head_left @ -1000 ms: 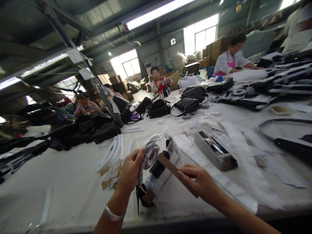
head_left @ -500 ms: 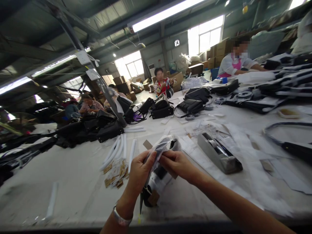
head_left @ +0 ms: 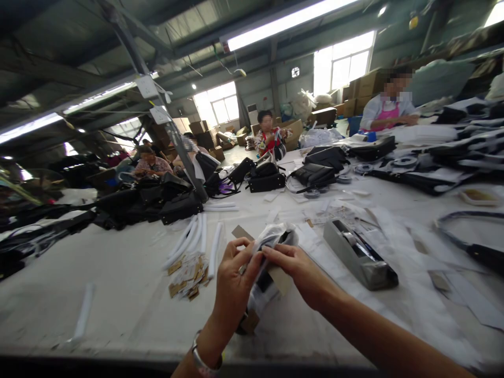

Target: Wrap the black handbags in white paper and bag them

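My left hand point(head_left: 235, 275) and my right hand point(head_left: 296, 271) meet over the near middle of the white table point(head_left: 118, 294). Both pinch a clear plastic bag point(head_left: 275, 236) wrapped round a black item point(head_left: 263, 281). A brown cardboard strip point(head_left: 279, 276) runs under my fingers, one end poking out at the upper left. A small brown tag point(head_left: 249, 321) hangs at the item's lower end. My left wrist wears a silver bracelet point(head_left: 200, 359).
A grey tape dispenser point(head_left: 360, 254) stands right of my hands. White foam tubes point(head_left: 197, 236) and brown tags point(head_left: 187, 275) lie to the left. Black bags point(head_left: 169, 202) are piled at left and back. A black strap point(head_left: 472, 236) lies at right. Several people sit behind the table.
My right hand brought the cardboard strip from the right in to the bagged item. Both hands now pinch the bag's top together. The camera tilted down slightly.
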The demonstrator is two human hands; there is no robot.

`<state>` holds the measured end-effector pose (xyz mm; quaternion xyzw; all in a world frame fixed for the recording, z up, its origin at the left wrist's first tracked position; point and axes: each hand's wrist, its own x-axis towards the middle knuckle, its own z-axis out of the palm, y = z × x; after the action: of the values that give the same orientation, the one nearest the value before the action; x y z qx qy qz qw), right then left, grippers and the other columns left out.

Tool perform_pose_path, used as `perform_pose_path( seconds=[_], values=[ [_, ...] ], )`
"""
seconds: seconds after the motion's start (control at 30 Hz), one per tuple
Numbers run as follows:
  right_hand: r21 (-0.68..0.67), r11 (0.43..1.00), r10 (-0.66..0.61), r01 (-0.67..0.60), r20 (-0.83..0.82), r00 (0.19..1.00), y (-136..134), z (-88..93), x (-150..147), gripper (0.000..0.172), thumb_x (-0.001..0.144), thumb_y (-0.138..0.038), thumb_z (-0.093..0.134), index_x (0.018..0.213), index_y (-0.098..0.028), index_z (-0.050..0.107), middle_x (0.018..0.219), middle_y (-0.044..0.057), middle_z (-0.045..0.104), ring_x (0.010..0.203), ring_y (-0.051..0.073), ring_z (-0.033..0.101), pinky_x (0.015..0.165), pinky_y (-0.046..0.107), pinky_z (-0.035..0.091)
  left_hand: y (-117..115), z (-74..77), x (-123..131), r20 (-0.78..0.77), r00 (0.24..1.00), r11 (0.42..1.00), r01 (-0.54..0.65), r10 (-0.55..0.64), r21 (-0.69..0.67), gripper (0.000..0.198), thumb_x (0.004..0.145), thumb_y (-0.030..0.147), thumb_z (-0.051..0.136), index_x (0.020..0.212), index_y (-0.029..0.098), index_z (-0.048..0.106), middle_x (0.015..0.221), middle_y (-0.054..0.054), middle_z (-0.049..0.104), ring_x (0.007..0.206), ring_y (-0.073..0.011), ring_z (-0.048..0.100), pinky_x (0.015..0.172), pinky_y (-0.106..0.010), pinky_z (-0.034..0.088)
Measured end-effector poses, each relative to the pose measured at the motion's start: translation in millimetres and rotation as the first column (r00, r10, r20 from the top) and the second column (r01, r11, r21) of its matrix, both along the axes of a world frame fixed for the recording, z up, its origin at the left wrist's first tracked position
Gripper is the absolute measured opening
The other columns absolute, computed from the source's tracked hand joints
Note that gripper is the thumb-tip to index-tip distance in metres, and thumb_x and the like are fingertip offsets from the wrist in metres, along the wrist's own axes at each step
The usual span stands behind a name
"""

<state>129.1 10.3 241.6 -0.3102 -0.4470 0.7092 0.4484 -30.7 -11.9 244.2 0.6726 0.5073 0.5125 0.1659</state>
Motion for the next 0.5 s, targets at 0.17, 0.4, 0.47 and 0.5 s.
perform_pose_path(
  seconds=[0.17,0.4,0.47,0.5],
  values=[
    [-0.06,0.998,-0.022,0.022,0.006,1.0,0.4,-2.5,-2.9,0.041,0.072,-0.054,0.077,0.079,-0.014,0.072,0.071,0.004,0.069,0.061,0.016,0.06,0.059,0.028,0.043,3.6,-6.9,9.8,0.446,0.892,0.983,0.008,0.074,-0.181,0.104,0.075,0.043,0.078,0.153,0.044,0.009,0.15,-0.012,0.041,0.076,-0.0113,0.062,0.07,-0.027,0.055],
    [-0.004,0.996,0.088,-0.091,-0.193,0.977,0.8,-11.1,1.5,0.04,0.085,-0.054,0.064,0.094,-0.016,0.073,0.09,0.008,0.069,0.082,0.02,0.063,0.077,0.031,0.049,3.5,-2.0,14.0,0.611,0.79,0.964,0.113,0.059,-0.239,0.1,0.079,0.041,0.075,0.153,0.039,0.008,0.084,0.003,0.065,0.074,-0.013,0.064,0.067,-0.023,0.051],
    [0.032,0.99,0.14,-0.136,-0.231,0.963,-2.4,-13.6,1.8,0.038,0.085,-0.05,0.066,0.103,-0.017,0.073,0.097,0.009,0.069,0.09,0.021,0.063,0.083,0.033,0.048,2.5,-2.7,13.6,0.593,0.803,0.966,0.1,0.064,-0.239,0.09,0.079,0.042,0.075,0.152,0.035,0.022,0.082,0.004,0.064,0.073,-0.0125,0.063,0.066,-0.022,0.05],
    [0.057,0.988,0.154,-0.145,-0.225,0.962,-4.0,-15.1,1.2,0.037,0.084,-0.048,0.067,0.106,-0.019,0.072,0.099,0.009,0.068,0.092,0.022,0.062,0.085,0.034,0.048,2.0,-3.5,13.7,0.573,0.817,0.966,0.093,0.066,-0.243,0.08,0.079,0.043,0.074,0.148,0.031,0.033,0.082,0.003,0.065,0.073,-0.0128,0.063,0.066,-0.022,0.05]
  ],
)
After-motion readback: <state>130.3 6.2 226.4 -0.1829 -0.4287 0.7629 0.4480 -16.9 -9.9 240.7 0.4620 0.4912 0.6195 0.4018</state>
